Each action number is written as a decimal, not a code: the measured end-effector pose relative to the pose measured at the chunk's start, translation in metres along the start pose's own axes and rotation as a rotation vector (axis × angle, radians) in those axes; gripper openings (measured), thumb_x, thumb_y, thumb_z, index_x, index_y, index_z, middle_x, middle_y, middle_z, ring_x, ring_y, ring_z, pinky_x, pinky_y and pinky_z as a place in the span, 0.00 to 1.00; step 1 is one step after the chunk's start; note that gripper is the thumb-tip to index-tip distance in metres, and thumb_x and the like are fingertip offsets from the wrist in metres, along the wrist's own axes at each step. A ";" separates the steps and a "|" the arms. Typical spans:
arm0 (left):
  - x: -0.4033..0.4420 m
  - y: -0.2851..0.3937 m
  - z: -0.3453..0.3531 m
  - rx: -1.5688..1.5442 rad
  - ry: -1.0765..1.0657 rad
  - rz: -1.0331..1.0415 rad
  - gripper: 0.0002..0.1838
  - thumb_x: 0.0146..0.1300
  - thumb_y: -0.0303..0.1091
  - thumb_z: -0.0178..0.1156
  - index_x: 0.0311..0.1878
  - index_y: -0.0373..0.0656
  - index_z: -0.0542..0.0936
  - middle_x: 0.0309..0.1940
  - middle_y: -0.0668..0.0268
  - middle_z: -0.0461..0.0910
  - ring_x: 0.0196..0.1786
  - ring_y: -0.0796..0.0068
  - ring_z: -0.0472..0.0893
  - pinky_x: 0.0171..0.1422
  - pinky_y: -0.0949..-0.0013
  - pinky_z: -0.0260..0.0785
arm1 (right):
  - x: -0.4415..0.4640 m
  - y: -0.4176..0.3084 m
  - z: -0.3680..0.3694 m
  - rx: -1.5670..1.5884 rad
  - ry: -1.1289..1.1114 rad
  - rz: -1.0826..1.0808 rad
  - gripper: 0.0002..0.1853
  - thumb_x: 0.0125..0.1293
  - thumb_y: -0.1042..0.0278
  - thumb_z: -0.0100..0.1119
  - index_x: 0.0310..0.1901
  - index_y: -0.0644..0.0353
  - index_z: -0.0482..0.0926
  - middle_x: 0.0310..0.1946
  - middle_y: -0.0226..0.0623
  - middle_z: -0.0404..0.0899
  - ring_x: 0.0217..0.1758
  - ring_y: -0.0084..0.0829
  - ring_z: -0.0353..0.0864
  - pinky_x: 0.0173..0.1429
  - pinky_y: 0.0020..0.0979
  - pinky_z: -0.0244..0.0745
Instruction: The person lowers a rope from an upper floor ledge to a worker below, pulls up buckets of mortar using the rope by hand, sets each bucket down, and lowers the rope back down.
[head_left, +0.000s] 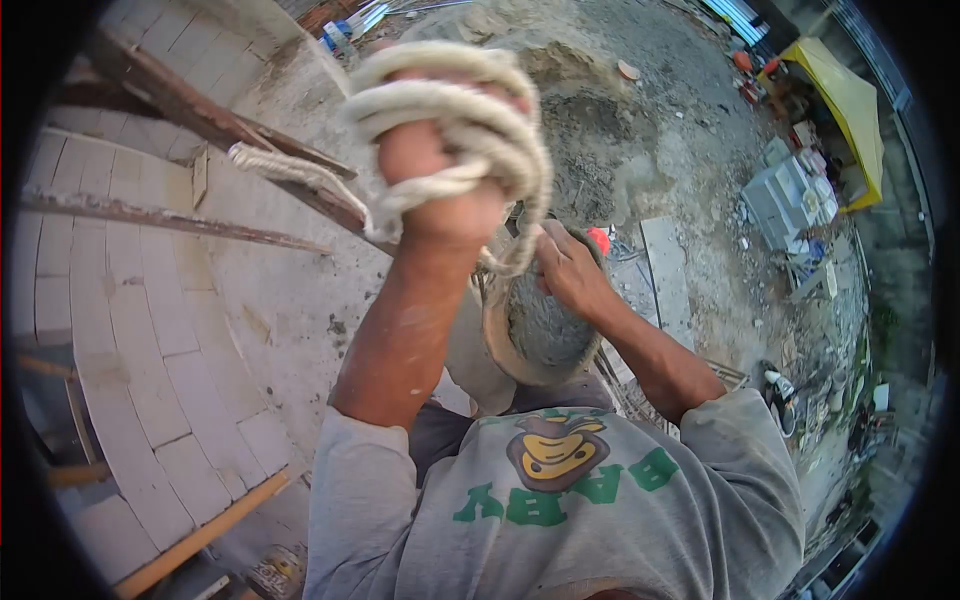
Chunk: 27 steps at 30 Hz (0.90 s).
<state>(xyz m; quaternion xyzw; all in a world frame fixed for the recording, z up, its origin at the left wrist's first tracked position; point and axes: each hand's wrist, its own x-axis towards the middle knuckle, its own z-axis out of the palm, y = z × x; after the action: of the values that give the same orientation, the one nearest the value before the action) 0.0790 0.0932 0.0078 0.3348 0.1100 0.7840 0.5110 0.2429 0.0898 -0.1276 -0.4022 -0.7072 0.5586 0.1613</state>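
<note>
My left hand (440, 205) is raised in front of me, closed, with several turns of thick white rope (450, 105) looped around it. One length of the rope trails left toward a wooden beam, and another loop hangs down near the bucket. Below it is a round bucket (497, 335) with wet grey mortar (545, 320) inside. My right hand (575, 268) is closed at the bucket's upper edge, fingers bent. Whether it grips the rim or a handle is partly hidden by the fingers and the rope.
Wooden beams (215, 125) cross at the left beside a pale block wall (150, 350). Rough ground (690, 150) lies far below. A yellow canopy (835, 110) and a white box-shaped object (785, 205) stand at the right. A long board (665, 270) lies beyond my right forearm.
</note>
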 end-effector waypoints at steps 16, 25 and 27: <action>-0.264 0.268 0.030 0.650 0.137 0.166 0.26 0.70 0.48 0.39 0.63 0.40 0.62 0.54 0.58 0.71 0.53 0.61 0.74 0.58 0.59 0.69 | 0.003 0.023 0.075 -0.216 -0.325 -0.149 0.20 0.58 0.54 0.50 0.24 0.67 0.76 0.18 0.49 0.73 0.23 0.40 0.73 0.31 0.38 0.65; -0.339 0.344 -0.031 1.377 1.234 0.420 0.18 0.68 0.50 0.43 0.32 0.47 0.73 0.23 0.69 0.71 0.27 0.77 0.73 0.30 0.71 0.66 | 0.012 -0.192 0.038 -0.593 -0.639 -0.242 0.15 0.59 0.56 0.53 0.38 0.60 0.80 0.30 0.35 0.78 0.35 0.28 0.74 0.46 0.30 0.69; -0.342 0.382 -0.056 1.238 1.286 0.387 0.17 0.66 0.50 0.44 0.29 0.49 0.72 0.20 0.70 0.70 0.24 0.76 0.72 0.27 0.71 0.65 | -0.018 -0.261 0.037 -0.718 -0.606 -0.236 0.15 0.59 0.56 0.52 0.36 0.60 0.80 0.28 0.35 0.78 0.33 0.29 0.74 0.45 0.31 0.69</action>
<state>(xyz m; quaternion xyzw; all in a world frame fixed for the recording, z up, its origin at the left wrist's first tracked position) -0.1479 -0.3701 0.0210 0.0602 0.7163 0.6925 -0.0600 0.1274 0.0387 0.1049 -0.1688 -0.9112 0.3492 -0.1386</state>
